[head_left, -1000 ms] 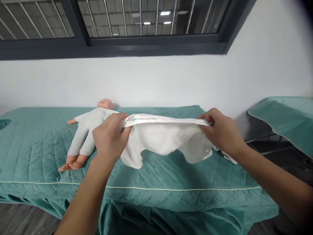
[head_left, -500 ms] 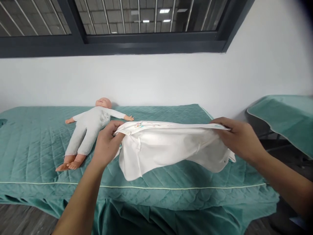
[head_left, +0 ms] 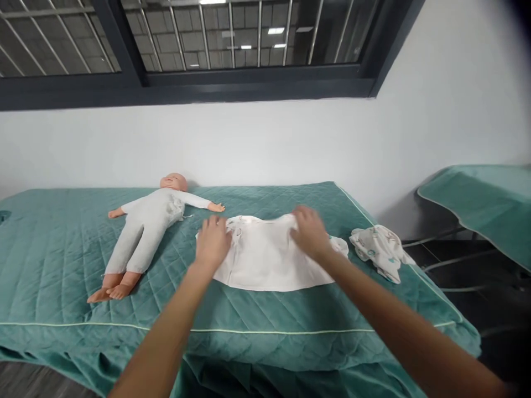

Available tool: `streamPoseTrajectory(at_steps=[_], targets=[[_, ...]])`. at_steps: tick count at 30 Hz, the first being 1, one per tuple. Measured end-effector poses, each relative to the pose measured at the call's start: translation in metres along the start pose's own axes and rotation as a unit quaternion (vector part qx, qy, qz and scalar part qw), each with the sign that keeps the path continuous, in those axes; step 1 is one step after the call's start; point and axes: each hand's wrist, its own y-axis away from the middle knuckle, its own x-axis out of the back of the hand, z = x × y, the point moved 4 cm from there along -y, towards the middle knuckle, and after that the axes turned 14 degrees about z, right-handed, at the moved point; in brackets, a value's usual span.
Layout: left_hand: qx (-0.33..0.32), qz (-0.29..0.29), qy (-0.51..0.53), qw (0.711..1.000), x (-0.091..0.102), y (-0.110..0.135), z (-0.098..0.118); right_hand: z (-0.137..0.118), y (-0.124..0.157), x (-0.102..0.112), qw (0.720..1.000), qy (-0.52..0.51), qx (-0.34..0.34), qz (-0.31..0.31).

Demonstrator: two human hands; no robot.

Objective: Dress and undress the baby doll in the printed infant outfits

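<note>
A white baby garment (head_left: 265, 260), plain on the side facing me, lies spread on the green quilted bed (head_left: 265, 351), with small snaps and printed trim near its far left edge. My left hand (head_left: 213, 243) is closed on its left end, fingers bent over the cloth. At the far edge, right of the middle, my right hand (head_left: 309, 232) is curled round the fabric, thumb toward the left. Both hands hide part of the garment. To the left a baby doll (head_left: 151, 226) lies on its back, its cloth body white and one arm reaching toward the garment.
A crumpled printed cloth (head_left: 379, 249), white with coloured figures, lies near the bed's right edge. Behind the bed rises a white wall (head_left: 265, 143) below a barred window (head_left: 249, 38). Another green-covered surface (head_left: 485, 204) stands at the far right, past a dark gap.
The garment has come down from between my raised hands and now lies flat on the bed. My hands have moved closer together. The crumpled cloth on the right has come into sight.
</note>
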Motion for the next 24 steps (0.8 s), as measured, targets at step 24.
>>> streamPoseTrajectory(at_steps=[24], targets=[[0.105,-0.001,0.057,0.993,-0.103,0.015,0.062,-0.033,0.010,-0.091,0.973,0.060,-0.211,-0.065]])
